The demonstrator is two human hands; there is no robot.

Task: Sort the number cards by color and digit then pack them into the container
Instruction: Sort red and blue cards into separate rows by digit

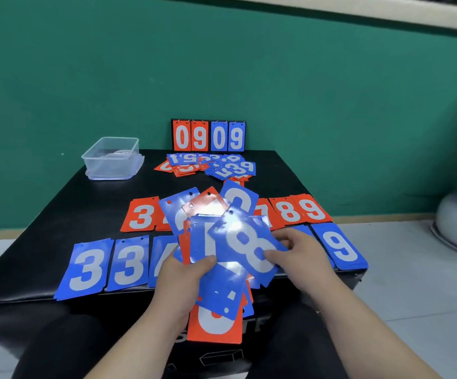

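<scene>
The left hand point(186, 272) grasps a fanned stack of cards point(216, 258). The right hand point(298, 253) pinches the top blue 8 card point(249, 247), whose long axis tilts up-left. The container point(112, 158) sits well beyond the left hand on the worktop point(57, 214).

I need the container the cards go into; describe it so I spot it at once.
Start at the black table: the container stands on its far left corner, by the green wall. It is a clear rectangular plastic tub, left of the flip scoreboard reading 0909, and the only see-through thing among red and blue cards.
</scene>
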